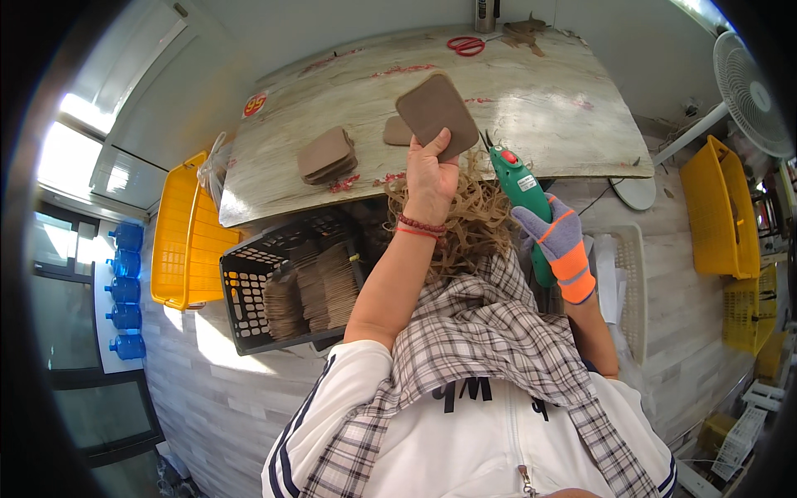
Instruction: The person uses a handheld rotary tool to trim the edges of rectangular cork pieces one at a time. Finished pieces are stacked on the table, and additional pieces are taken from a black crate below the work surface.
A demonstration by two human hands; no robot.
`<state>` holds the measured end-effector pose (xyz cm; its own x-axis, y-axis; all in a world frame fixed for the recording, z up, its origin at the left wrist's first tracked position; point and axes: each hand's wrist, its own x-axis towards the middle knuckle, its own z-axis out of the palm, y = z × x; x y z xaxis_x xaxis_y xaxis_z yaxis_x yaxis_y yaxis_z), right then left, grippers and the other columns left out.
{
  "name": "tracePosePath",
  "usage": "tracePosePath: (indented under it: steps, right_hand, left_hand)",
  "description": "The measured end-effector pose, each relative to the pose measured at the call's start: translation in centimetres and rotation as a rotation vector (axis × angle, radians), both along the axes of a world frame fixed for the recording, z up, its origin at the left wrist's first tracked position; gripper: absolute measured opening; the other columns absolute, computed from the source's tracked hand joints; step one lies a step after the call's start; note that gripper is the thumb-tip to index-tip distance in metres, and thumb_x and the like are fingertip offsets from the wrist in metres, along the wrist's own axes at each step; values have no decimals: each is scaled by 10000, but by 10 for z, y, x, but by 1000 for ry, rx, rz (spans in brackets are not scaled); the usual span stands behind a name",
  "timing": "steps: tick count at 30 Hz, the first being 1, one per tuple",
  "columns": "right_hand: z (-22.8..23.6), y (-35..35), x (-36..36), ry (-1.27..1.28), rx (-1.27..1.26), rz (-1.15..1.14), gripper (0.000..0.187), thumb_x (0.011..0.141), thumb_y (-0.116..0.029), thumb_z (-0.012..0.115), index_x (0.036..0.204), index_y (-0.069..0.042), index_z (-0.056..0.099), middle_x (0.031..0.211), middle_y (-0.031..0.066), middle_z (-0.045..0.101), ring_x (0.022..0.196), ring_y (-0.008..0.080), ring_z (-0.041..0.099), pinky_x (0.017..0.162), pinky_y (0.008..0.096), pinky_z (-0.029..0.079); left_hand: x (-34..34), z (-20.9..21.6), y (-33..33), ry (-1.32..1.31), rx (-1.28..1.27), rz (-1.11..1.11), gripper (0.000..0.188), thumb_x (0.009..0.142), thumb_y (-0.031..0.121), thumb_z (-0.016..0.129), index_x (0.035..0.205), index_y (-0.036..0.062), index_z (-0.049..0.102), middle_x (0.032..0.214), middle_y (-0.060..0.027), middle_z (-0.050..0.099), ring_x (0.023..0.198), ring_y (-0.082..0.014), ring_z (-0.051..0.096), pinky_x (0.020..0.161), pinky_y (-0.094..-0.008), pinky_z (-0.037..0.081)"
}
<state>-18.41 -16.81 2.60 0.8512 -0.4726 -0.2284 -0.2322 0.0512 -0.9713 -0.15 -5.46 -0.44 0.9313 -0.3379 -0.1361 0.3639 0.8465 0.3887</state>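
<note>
My bare left hand pinches a brown rounded-square pad by its lower edge, thumb on top, above the table's near edge. In my right hand, which wears a grey and orange glove, is a green pair of electric scissors. Its dark blades point up beside the pad's right edge, slightly apart from it. Behind my left hand another brown pad lies partly hidden. A small stack of brown pads sits on the table to the left. Thin brown trimmings heap over my lap.
The worktable carries red-handled scissors and brown scraps at its far side. Below left, a black basket holds piled brown pads. Yellow crates stand left and right. A white bin and fan are on the right.
</note>
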Motion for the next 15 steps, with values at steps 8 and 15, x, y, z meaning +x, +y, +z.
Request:
tracePosePath:
  steps: [8, 15]
  right_hand:
    - [2, 0, -3, -40, -14, -53, 366, 780, -235, 767, 987, 8, 588, 682, 12, 610, 489, 52, 523, 451, 208, 420]
    - [3, -7, 0, -83, 0, -92, 356, 779, -221, 772, 990, 3, 593, 708, 7, 618, 523, 46, 531, 464, 205, 419]
  left_hand:
    - [-24, -2, -12, -57, 46, -83, 368, 847, -121, 549, 1165, 57, 501, 1189, -107, 563, 1092, -257, 560, 973, -386, 485]
    - [-46, -4, -10, -103, 112, -201, 358, 858, -110, 537, 1176, 49, 489, 1192, -112, 565, 1085, -259, 565, 953, -392, 492]
